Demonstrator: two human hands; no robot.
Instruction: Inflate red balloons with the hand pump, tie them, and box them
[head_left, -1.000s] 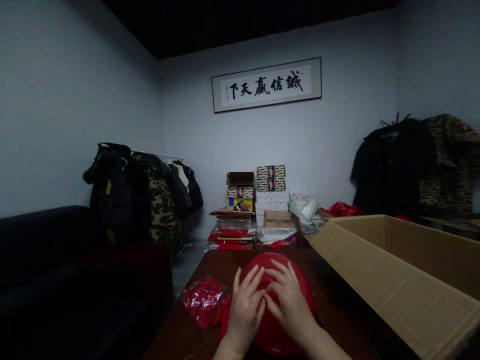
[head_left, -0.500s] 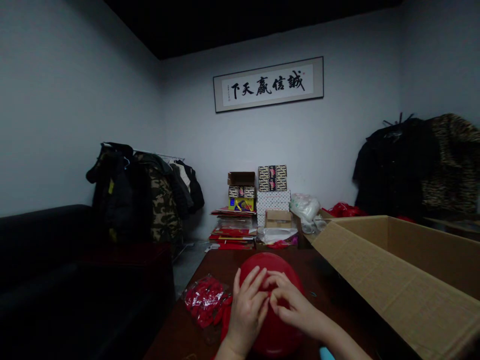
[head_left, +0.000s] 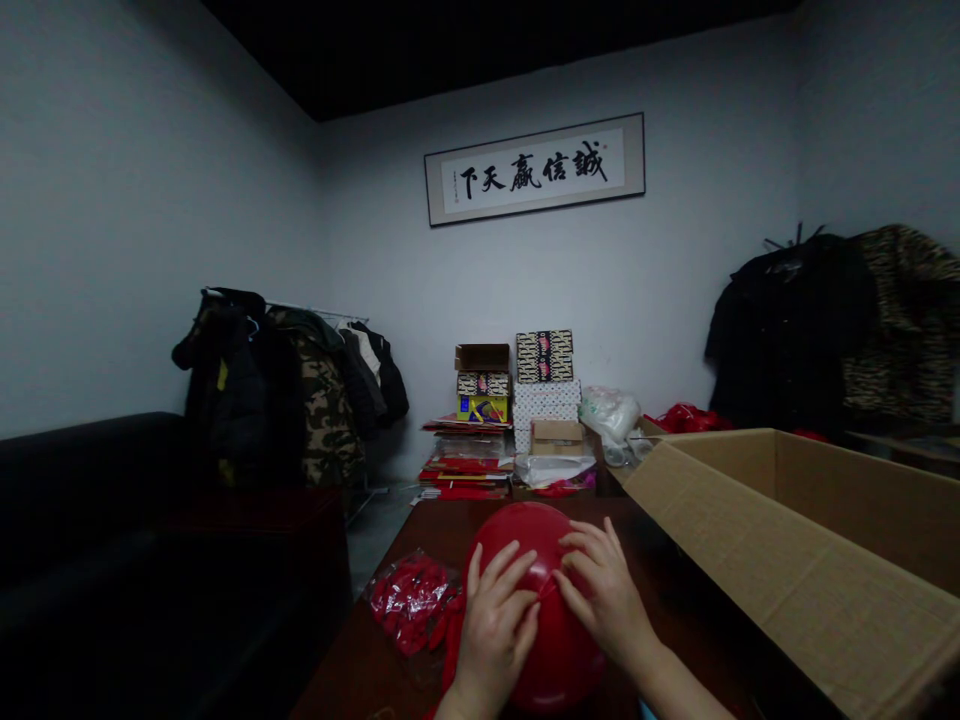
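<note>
A round, inflated red balloon (head_left: 529, 525) sits over the dark table in front of me. My left hand (head_left: 495, 625) lies against its near left side, with thumb and forefinger pinched at the balloon's neck and the other fingers spread on its skin. Close by on the right, my right hand (head_left: 604, 590) has thumb and forefinger pinched together at the neck, its remaining fingers raised. The neck itself is small and mostly hidden by fingertips. Left of the balloon lies a clear plastic bag (head_left: 411, 600) of uninflated red balloons, partly behind my left wrist.
A large open cardboard box (head_left: 780, 560) stands along the table's right side. Stacked boxes (head_left: 546, 400) and red flat packs (head_left: 465, 470) are beyond the table's far end. Coats on a rack (head_left: 315, 390) and a black sofa (head_left: 90, 500) are at the left.
My right hand has drawn back to the right, its fingers lifting and turning upward. My left hand has stayed nearly in place, and more of the balloon's front shows between the hands.
</note>
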